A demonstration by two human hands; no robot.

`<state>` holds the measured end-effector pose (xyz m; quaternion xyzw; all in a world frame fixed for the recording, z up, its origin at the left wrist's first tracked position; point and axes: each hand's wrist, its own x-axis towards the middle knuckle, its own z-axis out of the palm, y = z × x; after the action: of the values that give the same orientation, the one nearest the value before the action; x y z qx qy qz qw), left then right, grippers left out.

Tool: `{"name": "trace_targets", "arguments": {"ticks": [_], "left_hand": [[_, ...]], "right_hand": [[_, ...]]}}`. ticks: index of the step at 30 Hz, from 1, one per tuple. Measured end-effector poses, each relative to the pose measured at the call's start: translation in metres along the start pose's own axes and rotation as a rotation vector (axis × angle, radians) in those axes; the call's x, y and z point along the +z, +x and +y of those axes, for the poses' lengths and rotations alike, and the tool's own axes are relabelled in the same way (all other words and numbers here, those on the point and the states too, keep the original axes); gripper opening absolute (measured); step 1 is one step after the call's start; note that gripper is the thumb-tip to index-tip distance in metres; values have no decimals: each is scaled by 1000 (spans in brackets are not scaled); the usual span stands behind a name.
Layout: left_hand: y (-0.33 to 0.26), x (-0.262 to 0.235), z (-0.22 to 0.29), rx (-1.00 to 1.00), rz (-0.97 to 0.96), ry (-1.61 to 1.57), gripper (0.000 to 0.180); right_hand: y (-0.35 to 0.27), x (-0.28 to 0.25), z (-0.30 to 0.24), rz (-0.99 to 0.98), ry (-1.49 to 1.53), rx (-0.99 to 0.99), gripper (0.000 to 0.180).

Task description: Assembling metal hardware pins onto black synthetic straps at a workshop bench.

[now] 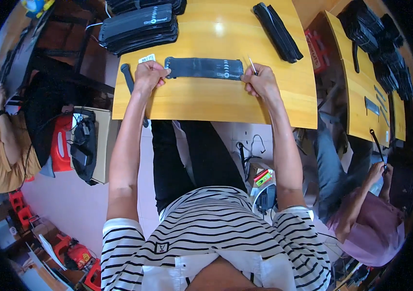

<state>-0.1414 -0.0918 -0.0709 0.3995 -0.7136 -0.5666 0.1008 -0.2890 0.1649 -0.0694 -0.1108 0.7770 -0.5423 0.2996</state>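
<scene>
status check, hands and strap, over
Left hand pinching strap left end. Right hand on right end, holding thin stick. Strap flat on table. Nothing blocking.

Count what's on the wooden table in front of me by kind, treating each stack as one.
Flat black strap held by left hand and right hand: 1
Stacks of black straps: 2
Thin black strip: 1
White tag: 1
Total: 5

The table (216, 99) under my hands is yellow wood with a smooth, glossy finish that reflects the lamp. On it, the black strap (204, 68) between my left hand (149, 75) and right hand (260, 81) looks like matt cloth. Behind the strap, the stacked black straps (138, 26) look matt too.
</scene>
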Motion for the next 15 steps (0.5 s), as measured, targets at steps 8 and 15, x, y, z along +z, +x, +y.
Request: {"name": "trace_targets", "arguments": {"ticks": [8,15], "left_hand": [[-11,-15,2,167,275,664,12],[-47,30,35,675,338,623,34]], "right_hand": [[-13,-16,-3,-35,72,-52,8],[4,1,-24,542,-733,-529,19]]}}
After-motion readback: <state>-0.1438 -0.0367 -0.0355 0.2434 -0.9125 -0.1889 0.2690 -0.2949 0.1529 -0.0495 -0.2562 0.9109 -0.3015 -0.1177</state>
